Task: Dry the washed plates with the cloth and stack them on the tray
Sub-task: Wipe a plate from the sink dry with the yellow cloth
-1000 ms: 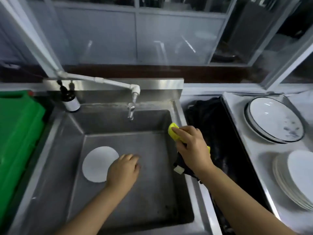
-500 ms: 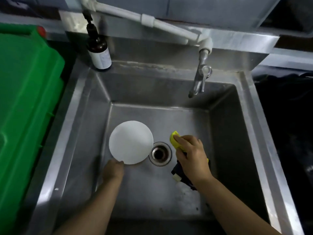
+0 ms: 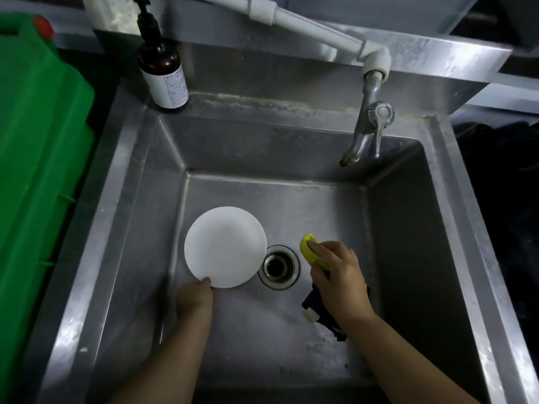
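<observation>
We see a round white plate lying in the stainless steel sink, just left of the drain. Our left hand grips its near rim; our right hand, apart across the drain, clutches a yellow-and-dark cloth.

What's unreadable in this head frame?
- Left hand: fingers are curled out of sight at the white plate rim, so the grip is unclear.
- Cloth: mostly covered by the right hand; only a yellow tip and dark folds show.
- Bottle: label print too small; pump cut off by the top edge.
- Tray: out of frame.
- Plate wetness: not discernible.
</observation>
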Available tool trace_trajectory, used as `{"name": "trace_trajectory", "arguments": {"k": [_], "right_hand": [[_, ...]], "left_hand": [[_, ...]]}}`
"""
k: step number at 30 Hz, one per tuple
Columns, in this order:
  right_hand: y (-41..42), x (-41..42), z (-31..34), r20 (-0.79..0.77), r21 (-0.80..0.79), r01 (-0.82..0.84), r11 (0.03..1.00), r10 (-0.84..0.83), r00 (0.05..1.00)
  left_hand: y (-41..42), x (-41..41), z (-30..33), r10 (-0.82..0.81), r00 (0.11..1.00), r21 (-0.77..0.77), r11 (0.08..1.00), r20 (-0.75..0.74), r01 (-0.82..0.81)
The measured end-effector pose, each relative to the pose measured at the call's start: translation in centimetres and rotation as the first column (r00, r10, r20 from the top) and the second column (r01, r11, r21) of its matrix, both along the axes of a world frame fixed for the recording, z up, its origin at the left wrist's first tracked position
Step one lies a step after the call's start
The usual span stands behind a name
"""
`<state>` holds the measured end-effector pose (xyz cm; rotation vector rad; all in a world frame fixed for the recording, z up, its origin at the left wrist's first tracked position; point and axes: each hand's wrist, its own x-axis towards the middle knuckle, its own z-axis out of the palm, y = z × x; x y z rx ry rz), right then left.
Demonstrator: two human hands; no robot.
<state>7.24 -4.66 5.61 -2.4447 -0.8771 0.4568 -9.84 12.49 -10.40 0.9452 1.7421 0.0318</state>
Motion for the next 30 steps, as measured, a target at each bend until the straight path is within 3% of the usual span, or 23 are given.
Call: {"name": "trace_trajectory", "arguments": {"k": [6, 16, 20, 24, 30], "right_hand": [[0.0, 0.3, 0.4, 0.005, 0.008, 0.0, 1.0, 0.0, 1.0], [-0.2, 0.6, 1.1, 0.013, 0.004, 0.001, 1.0, -0.001, 1.0], [0.0, 0.5, 1.5, 0.008, 0.017, 0.005, 1.0, -0.005, 1.0], [0.2, 0.5, 1.6, 0.019, 0.023, 0.007, 1.0, -0.008, 1.0], [0.2, 0.3, 2.5, 0.049, 0.032, 0.001, 0.999, -0.002, 0.999]], "left_hand": [[-0.5, 1.1, 1.5, 0.241, 0.958, -0.046, 0.97, 0.155, -0.237], [0.3, 0.8, 2.6, 0.05, 0.998, 0.009, 0.999, 0.029, -0.05], [0.2, 1.6, 3.8, 0.185, 0.97, -0.004, 0.982, 0.155, -0.187], [0.3, 2.3, 5.2, 0.401, 0.875, -0.115, 0.916, 0.271, -0.384], [1.2, 2.8, 6.6, 0.355, 0.864, -0.151, 0.935, 0.356, -0.322]]}}
